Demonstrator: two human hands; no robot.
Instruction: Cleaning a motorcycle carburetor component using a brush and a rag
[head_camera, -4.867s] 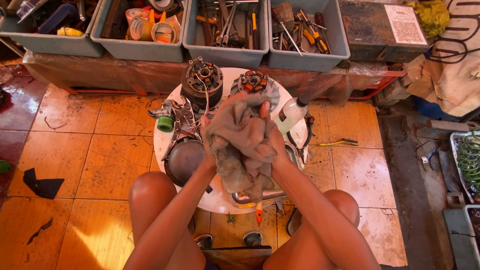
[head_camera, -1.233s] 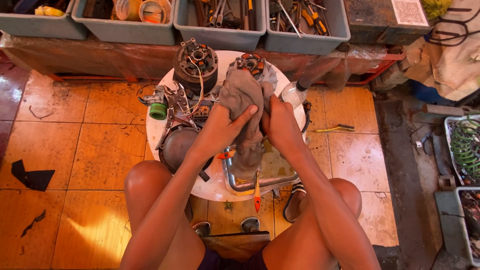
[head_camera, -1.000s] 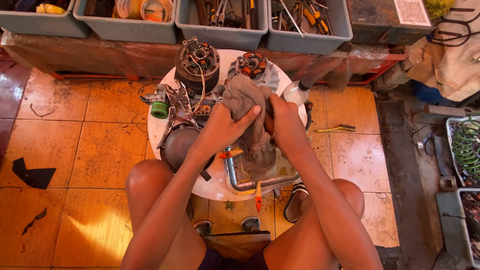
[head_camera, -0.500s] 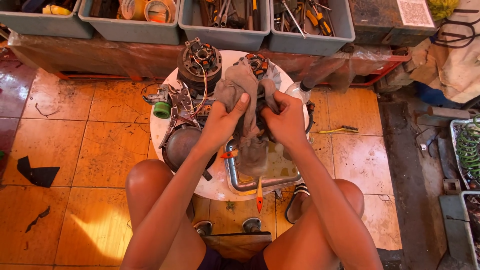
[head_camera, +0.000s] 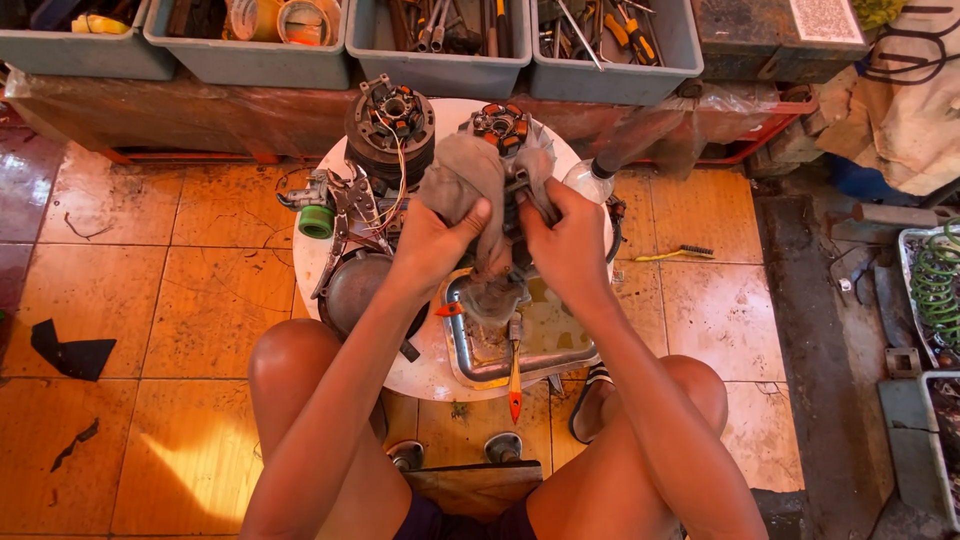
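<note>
Hands work together above the round white table (head_camera: 330, 285), left hand (head_camera: 432, 238) and right hand (head_camera: 566, 240) both clenched on a grey rag (head_camera: 468, 185) wrapped about a dark metal part (head_camera: 520, 190), over the metal tray (head_camera: 470, 365).

Big change is the rag (head_camera: 470, 190): about five seconds back it was bunched up in both fists, covering most of the white round table (head_camera: 440, 372). Now it's spread out, draped over a dark metal part (head_camera: 522, 190) just above the steel tray (head_camera: 520, 345). Left hand (head_camera: 432, 240) shifted to the rag's left side, right hand (head_camera: 568, 245) pinches the part's right edge.
</note>
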